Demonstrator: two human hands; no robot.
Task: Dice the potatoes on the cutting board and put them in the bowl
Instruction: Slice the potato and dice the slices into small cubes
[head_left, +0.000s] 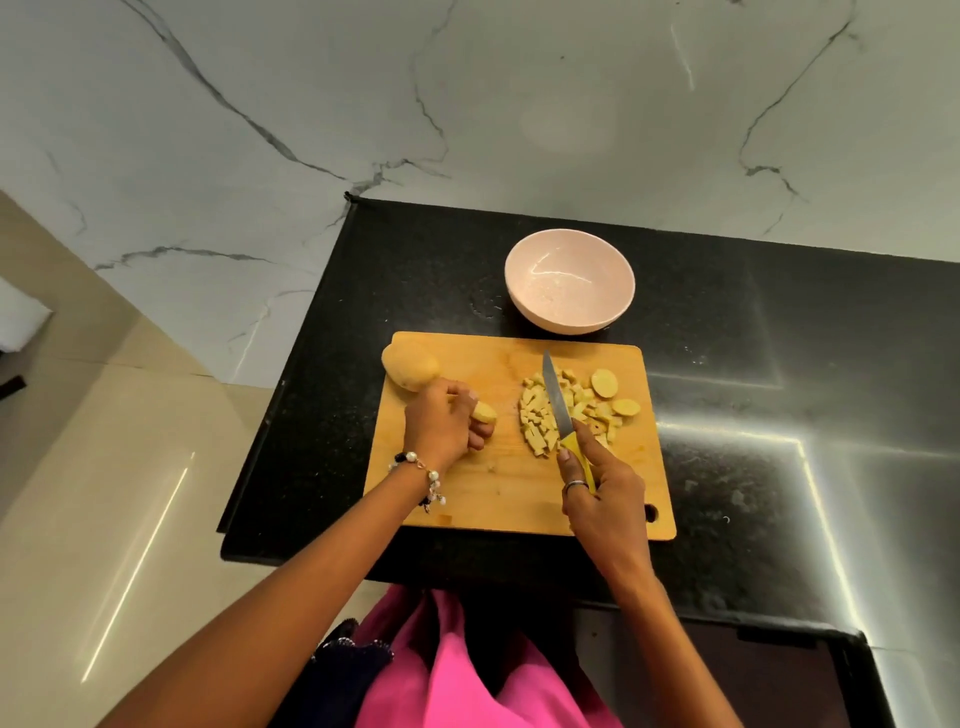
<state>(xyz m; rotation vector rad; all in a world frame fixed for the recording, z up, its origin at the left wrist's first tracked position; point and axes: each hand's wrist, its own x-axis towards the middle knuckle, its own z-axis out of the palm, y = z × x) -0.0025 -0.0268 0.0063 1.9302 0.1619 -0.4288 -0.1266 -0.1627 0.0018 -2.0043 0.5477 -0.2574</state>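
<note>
Even, moderately bright indoor light — sharp white streaks of glare cross the black countertop (727, 395) at right and the glossy floor (104, 519) at lower left. Wide-angle bending warps the frame edges; detail is slightly soft throughout.

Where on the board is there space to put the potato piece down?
Bare wood lies between the left hand and the diced pile, and along the cutting board's near edge. The right side is crowded with the pile, slices and knife.
</note>
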